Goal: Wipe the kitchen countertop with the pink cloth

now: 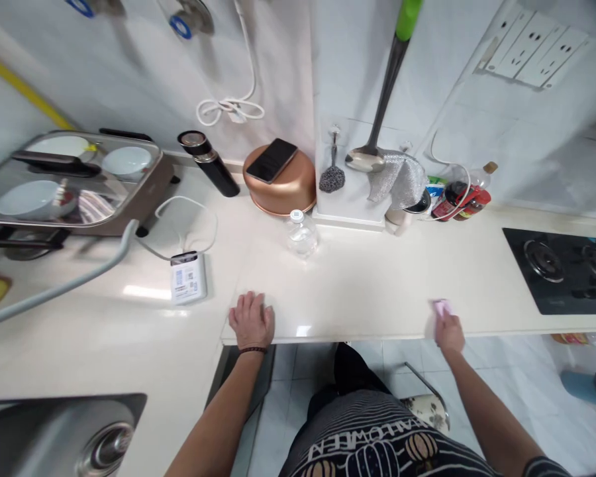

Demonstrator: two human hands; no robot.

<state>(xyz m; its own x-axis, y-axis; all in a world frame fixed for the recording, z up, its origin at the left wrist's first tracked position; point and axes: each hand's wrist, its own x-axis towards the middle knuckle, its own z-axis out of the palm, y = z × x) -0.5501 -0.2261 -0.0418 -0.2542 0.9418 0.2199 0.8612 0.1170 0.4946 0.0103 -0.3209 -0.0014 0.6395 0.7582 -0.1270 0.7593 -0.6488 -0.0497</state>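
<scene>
My left hand [251, 320] lies flat on the pale countertop [367, 278] near its front edge, fingers stretched out and holding nothing. Farther right, my right hand [449, 331] is closed on a small pink cloth [443, 307], which touches the counter by the front edge. Most of the cloth is hidden under the fingers. A clear bottle [302, 237] with a white cap stands behind and between the hands. To the left of my left hand lies a white power bank [187, 278] with a cable.
A copper-coloured pot [281, 182] bears a phone [272, 160]; a black thermos [211, 165] leans beside it. The lidded electric pan [124, 205] holds bowls. A sink [34, 437] is front left, a black cooktop [561, 271] right. A ladle [385, 93] hangs on the wall.
</scene>
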